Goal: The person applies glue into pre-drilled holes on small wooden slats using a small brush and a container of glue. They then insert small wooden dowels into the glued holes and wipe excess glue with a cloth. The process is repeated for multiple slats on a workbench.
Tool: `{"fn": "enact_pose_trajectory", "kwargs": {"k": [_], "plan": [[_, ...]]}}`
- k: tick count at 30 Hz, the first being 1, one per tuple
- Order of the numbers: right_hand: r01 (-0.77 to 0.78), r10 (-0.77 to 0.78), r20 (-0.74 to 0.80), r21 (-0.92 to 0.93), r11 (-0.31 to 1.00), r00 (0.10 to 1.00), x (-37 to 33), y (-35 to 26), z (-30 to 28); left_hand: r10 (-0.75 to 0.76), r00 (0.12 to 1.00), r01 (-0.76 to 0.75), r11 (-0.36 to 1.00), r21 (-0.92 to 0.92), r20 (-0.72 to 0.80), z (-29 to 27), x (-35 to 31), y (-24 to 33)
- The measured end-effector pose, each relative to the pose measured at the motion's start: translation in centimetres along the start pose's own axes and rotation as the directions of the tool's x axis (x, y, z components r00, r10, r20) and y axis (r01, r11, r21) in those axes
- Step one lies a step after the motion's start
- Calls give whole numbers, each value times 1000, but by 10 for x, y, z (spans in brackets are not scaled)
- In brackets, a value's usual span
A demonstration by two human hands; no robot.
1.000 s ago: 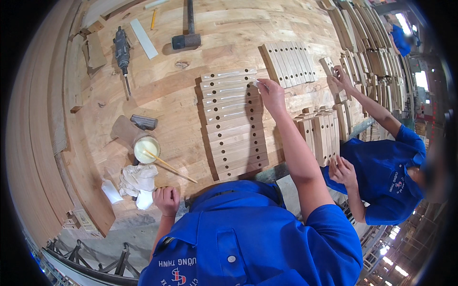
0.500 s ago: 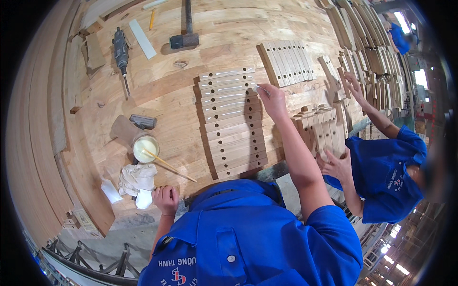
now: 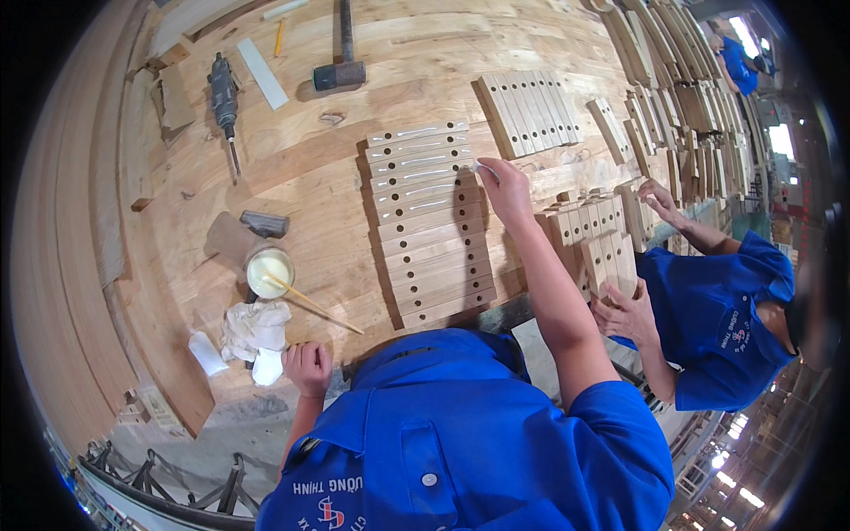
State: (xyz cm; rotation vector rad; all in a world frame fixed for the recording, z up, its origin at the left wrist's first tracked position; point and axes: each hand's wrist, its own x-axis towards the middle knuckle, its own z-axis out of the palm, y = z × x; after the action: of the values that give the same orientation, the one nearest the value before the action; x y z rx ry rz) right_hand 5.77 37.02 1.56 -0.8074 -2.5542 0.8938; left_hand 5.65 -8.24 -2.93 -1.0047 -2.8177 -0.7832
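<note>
A row of pale wooden bars point(image 3: 436, 234) lies side by side in front of me, a dark hole near each end. White glue-like lines point(image 3: 425, 161) run along several bars at the far end. My right hand point(image 3: 505, 188) is closed in a pinch at the row's right edge, near the upper bars. A small whitish tip point(image 3: 479, 165) shows at its fingertips; the rest is hidden. My left hand point(image 3: 307, 367) rests curled at the bench's near edge, closed, beside a crumpled white cloth point(image 3: 254, 329). No object shows in it.
A tub of pale glue point(image 3: 270, 273) with a yellow stick point(image 3: 319, 310) stands left of the row. Beyond lie a power screwdriver point(image 3: 223, 102) and a mallet point(image 3: 339, 76). More drilled bars point(image 3: 529, 111) lie farther right. A co-worker point(image 3: 708, 327) handles wooden blocks point(image 3: 609, 261) at right.
My right hand has hardly moved, and my left hand stays put. The co-worker's farther hand has come back nearer, to a bar beside the stacked blocks.
</note>
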Motion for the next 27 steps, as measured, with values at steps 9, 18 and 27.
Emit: {"fn": "enact_pose_trajectory", "kwargs": {"k": [9,18,27], "plan": [[-81,80,87,4,997,993,-12,1,1,4,1000,-4,1000,-1,-6,0,1,0],[-74,71,53,47,996,996,-20,3,-10,8,1000,-8,1000,9,-23,1,0,0],[-28,25,78,41,999,997,-34,6,-7,-5,1000,5,1000,1,-8,0,-1,3]]}}
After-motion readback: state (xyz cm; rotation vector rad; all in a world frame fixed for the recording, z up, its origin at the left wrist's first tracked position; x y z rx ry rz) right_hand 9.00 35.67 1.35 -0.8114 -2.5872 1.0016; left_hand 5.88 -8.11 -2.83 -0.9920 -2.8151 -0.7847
